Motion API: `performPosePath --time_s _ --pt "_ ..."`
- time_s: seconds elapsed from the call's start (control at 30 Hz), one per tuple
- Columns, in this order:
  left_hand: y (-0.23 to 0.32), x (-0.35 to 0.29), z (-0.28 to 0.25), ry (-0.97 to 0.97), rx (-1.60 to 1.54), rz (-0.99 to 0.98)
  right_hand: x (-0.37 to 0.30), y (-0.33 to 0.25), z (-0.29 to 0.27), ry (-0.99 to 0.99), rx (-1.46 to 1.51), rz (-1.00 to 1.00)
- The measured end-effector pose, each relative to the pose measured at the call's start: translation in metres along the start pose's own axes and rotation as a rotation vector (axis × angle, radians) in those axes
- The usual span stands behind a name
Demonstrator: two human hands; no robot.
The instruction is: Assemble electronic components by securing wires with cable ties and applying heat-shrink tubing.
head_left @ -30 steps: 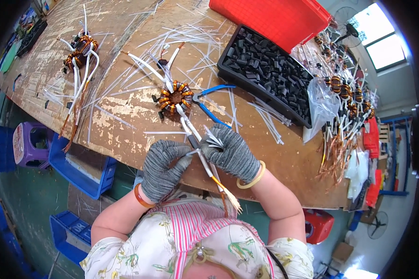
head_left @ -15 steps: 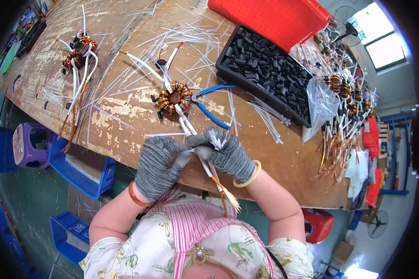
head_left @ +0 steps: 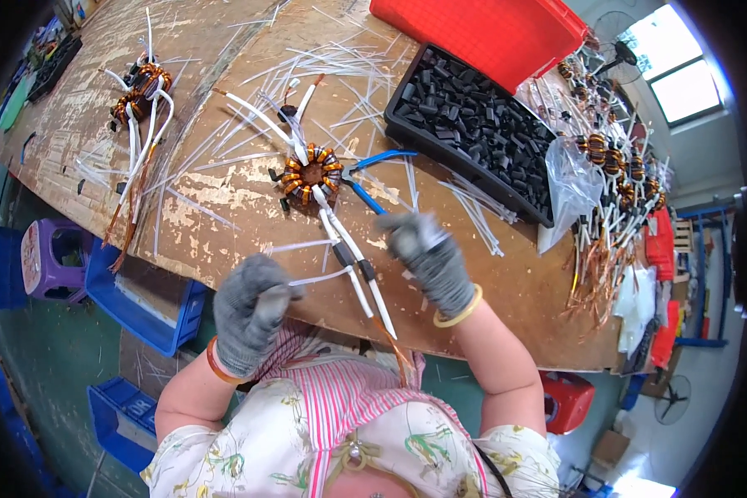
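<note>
A ring-shaped coil [head_left: 311, 176] wound with copper and black bands lies on the workbench, white-sleeved leads spreading from it. Two of its leads [head_left: 358, 286] run toward me, each with a black sleeve on it. White plastic ties point left from these sleeves. My left hand [head_left: 253, 314], in a grey knit glove, is curled closed beside the leads. The lower tie [head_left: 319, 277] ends at its fingertips; whether they pinch it is unclear. My gloved right hand [head_left: 427, 253], blurred, is at the lower handle of the blue-handled cutters [head_left: 363, 195]. Something white shows on that hand.
A black tray [head_left: 398, 124] of small black pieces stands at the back right, against a red bin [head_left: 481, 33]. Another coil [head_left: 145, 91] lies at left, and several coils [head_left: 614, 158] are piled at right. Loose white ties [head_left: 340, 62] litter the bench. Blue crates [head_left: 178, 319] stand below its edge.
My hands have come apart from the leads: the left moved left, the right moved up and right to the cutters. The black sleeves on the leads are now uncovered.
</note>
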State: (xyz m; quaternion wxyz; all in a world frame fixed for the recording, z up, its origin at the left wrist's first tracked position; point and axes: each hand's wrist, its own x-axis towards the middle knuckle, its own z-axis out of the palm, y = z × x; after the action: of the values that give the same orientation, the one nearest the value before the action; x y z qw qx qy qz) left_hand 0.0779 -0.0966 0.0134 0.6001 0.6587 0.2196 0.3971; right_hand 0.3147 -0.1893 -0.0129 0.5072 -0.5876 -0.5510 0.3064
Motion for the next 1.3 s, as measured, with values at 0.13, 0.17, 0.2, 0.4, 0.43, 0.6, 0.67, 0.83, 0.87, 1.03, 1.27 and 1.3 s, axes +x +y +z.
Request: performPosePath --time_s 0.13,0.17,0.2,0.4,0.43,0.6,0.67,0.83,0.87,1.03,1.27,1.3 --pt "-0.001 -0.013 -0.006 0.219 0.366 0.512 0.014 -0.02 -0.031 0.254 0.766 0.248" --pt "0.001 -0.013 -0.005 0.157 0.393 0.629 0.016 -0.022 -0.034 0.302 0.99 0.2" --pt "0.005 -0.012 -0.005 0.153 0.384 0.632 0.016 -0.024 -0.036 0.31 0.984 0.196" --pt "0.041 0.014 0.038 -0.333 0.671 0.318 0.01 -0.035 -0.031 0.239 1.218 0.116" --pt "0.04 0.02 0.046 -0.336 0.673 0.321 0.008 -0.037 -0.03 0.241 1.219 0.112" --pt "0.006 0.031 0.063 -0.389 0.503 0.029 0.009 -0.045 -0.011 0.344 1.157 0.116" --pt "-0.006 0.028 0.064 -0.339 0.466 0.132 0.006 -0.038 -0.015 0.272 1.197 0.094" --pt "-0.012 0.025 0.062 -0.267 0.338 -0.032 0.003 -0.029 -0.016 0.251 1.249 0.129" --pt "-0.009 0.025 0.063 -0.268 0.34 -0.031 0.003 -0.03 -0.016 0.251 1.251 0.127" --pt "-0.009 0.022 0.075 -0.217 0.127 -0.129 0.004 -0.032 -0.012 0.292 1.268 0.12" --pt "-0.006 0.032 0.068 -0.377 -0.204 -0.489 0.003 -0.023 -0.009 0.257 1.215 0.123" --pt "-0.012 0.03 0.066 -0.376 -0.286 -0.503 0.002 -0.024 -0.009 0.258 1.215 0.123"
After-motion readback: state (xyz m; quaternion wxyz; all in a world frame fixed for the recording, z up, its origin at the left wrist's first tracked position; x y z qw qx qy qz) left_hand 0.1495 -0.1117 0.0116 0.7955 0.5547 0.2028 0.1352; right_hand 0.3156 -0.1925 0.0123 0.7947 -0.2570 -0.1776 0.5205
